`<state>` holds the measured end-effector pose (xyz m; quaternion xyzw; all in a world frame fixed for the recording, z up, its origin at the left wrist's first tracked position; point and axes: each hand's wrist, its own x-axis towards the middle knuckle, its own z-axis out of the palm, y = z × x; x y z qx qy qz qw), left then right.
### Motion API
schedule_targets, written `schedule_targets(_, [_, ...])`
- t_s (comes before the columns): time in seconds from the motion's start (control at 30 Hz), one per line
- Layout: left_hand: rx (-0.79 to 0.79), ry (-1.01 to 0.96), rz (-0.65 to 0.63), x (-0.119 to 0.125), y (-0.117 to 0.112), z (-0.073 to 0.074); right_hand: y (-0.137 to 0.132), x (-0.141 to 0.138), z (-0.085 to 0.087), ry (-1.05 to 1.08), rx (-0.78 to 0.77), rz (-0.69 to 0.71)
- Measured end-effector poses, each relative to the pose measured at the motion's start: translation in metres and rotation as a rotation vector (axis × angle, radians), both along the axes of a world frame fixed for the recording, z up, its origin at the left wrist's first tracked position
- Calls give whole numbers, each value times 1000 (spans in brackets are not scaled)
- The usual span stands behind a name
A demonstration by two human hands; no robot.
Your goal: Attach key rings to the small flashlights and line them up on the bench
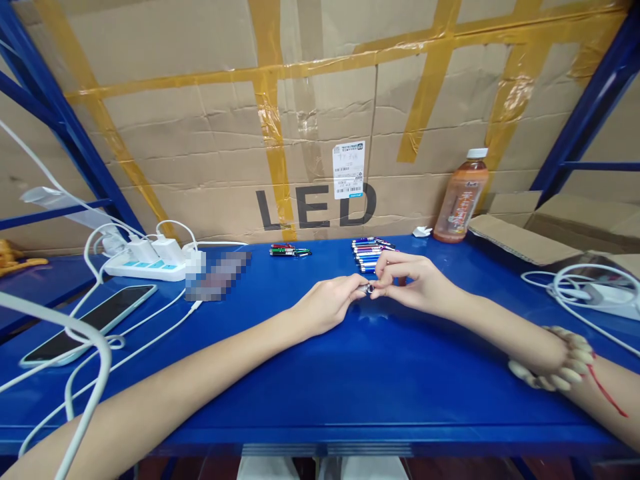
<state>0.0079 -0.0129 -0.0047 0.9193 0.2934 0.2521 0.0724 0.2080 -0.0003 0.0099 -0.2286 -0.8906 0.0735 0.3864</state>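
A small shiny metal tube (369, 289), its round dark end turned towards me, sits between my two hands above the blue table. My left hand (325, 303) is closed, thumb and fingers pinching the tube from the left. From the right, the thumb and fingertips of my right hand (413, 283) pinch at the same tube; its other fingers are curled. Most of the tube is hidden by the fingers. Just behind the right hand lies a row of slim metallic pen-like tubes (367, 257), mostly blue and silver. A smaller group of green and red ones (290, 251) lies further left.
On the left are a white power strip (150, 268) with plugs, a phone (90, 325) and loose white cables (103, 360). A drink bottle (461, 197) and an open carton (510, 237) stand at the right. A taped cardboard wall (215, 153) closes the back.
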Motion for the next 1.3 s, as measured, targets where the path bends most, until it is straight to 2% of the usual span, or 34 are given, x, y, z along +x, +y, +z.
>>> schedule_targets(0.3, [72,-93,78,0,2,-3,-4,-14,-2,171,-233,-128])
schedule_targets(0.4, [109,-117,90,0,3,-4,-6,-18,-2,211,-385,-174])
schedule_targets(0.57, [163,-107,131,0,4,-5,-8,-21,0,222,-730,-275])
schedule_targets(0.67, [155,-104,143,0,4,-5,-8,-20,2,199,-837,-322])
schedule_targets(1.0, [128,-77,150,1,2,-1,-4,-14,3,218,-957,-234])
schedule_targets(1.17, [178,-80,98,1,2,-1,-5,-15,5,221,-974,-234])
schedule_targets(1.3, [160,-74,117,1,2,-1,-3,-16,4,220,-972,-231])
